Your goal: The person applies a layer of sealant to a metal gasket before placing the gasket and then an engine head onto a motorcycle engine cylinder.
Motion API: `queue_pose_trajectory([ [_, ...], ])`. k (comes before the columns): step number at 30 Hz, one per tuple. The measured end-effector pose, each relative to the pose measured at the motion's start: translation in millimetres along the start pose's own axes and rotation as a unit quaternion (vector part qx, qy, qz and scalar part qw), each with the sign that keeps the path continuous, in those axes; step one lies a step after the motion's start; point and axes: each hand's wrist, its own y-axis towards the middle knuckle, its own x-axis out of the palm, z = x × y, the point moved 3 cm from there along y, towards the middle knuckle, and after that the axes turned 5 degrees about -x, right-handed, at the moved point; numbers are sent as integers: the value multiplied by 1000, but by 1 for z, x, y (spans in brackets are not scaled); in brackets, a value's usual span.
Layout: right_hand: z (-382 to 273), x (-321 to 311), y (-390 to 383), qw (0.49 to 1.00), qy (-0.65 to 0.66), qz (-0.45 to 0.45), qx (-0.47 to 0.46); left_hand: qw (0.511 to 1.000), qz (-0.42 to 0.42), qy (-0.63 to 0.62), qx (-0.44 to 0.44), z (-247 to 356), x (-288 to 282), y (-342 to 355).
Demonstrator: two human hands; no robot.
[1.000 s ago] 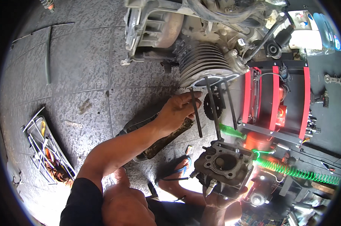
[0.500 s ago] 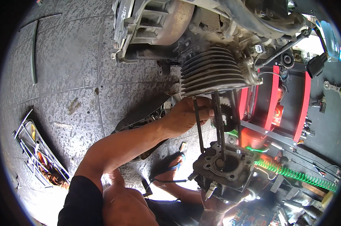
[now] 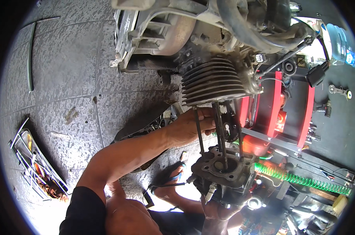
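Observation:
A finned engine cylinder (image 3: 213,80) juts from the engine at the top, with long dark studs (image 3: 198,135) reaching from its face toward me. My left hand (image 3: 187,127) is closed just below that face, its fingers curled behind the studs; what they grip is hidden. Beside its fingertips is a dark metal piece with slots (image 3: 230,127). My right hand (image 3: 220,213) holds a cylinder head (image 3: 246,168) from below, apart from the finned cylinder. The near stud ends meet the head, and a spark plug (image 3: 211,192) sticks out of its near side.
Above the cylinder hangs the engine's frame tubing (image 3: 240,23). A red and black rack (image 3: 275,105) and a coiled green hose (image 3: 299,178) are at the right. A metal wire rack (image 3: 40,164) lies on the floor at the left. A clear blue bottle (image 3: 340,43) stands far right.
The whole view has shifted a little, moving the engine left and down. The cylinder head is slightly closer to the finned cylinder. My left hand keeps its place among the studs.

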Motion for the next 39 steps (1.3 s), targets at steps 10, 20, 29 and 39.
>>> queue_pose_trajectory([
  [10, -7, 24, 6, 999, 10, 35, 14, 999, -8, 45, 19, 1, -2, 4],
  [20, -12, 25, 4, 999, 17, 29, 42, 999, -17, 33, 4, -1, -2, 7],
  [29, -12, 13, 7, 995, 73, 47, 41, 999, -41, 12, -18, -2, -1, 6],
  [39, -9, 9, 7, 997, 44, 56, 7, 997, -7, 59, -49, -8, -5, 9],
])
